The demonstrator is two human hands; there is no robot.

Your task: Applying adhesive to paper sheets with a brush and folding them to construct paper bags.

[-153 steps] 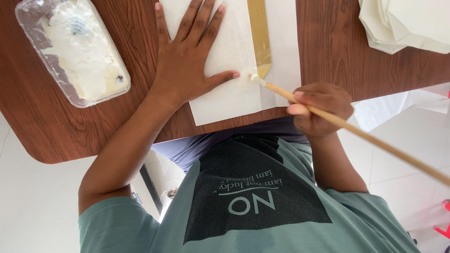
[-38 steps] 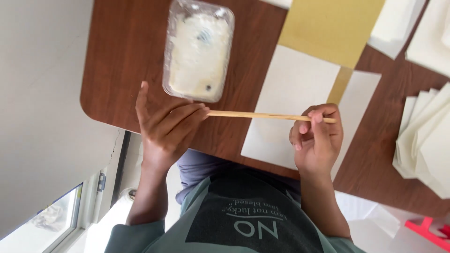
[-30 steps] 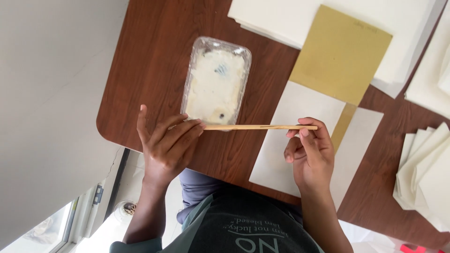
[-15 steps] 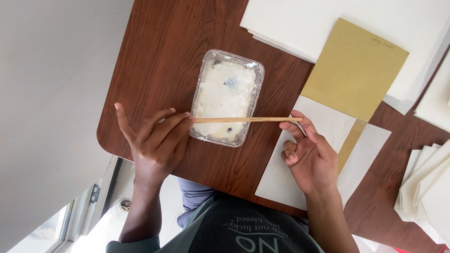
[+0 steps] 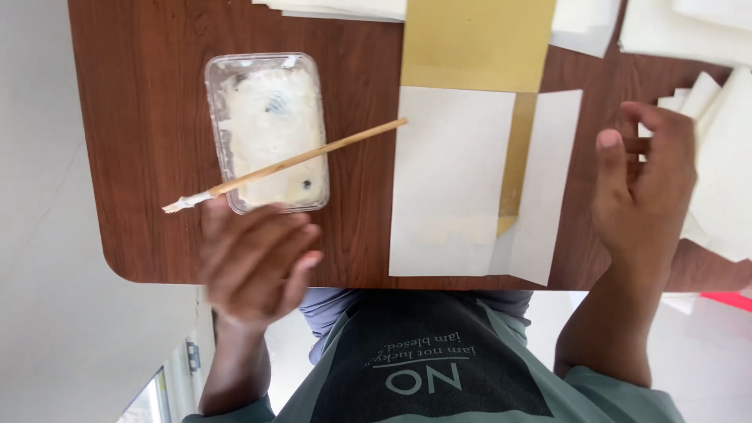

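Since half a second earlier, both hands had let go of the one glue brush [image 5: 286, 164], which lay across the clear plastic paste tray [image 5: 266, 131]. The left hand [image 5: 254, 262], blurred and empty, hovered at the desk [image 5: 141, 102] edge. The right hand [image 5: 642, 188], open, reached folded white sheets [image 5: 724, 172], cut off right.

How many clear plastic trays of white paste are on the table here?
1. The clear plastic tray sits at the table's left end, with the wooden brush lying across it, just above the left hand. Others could lie outside the frame.
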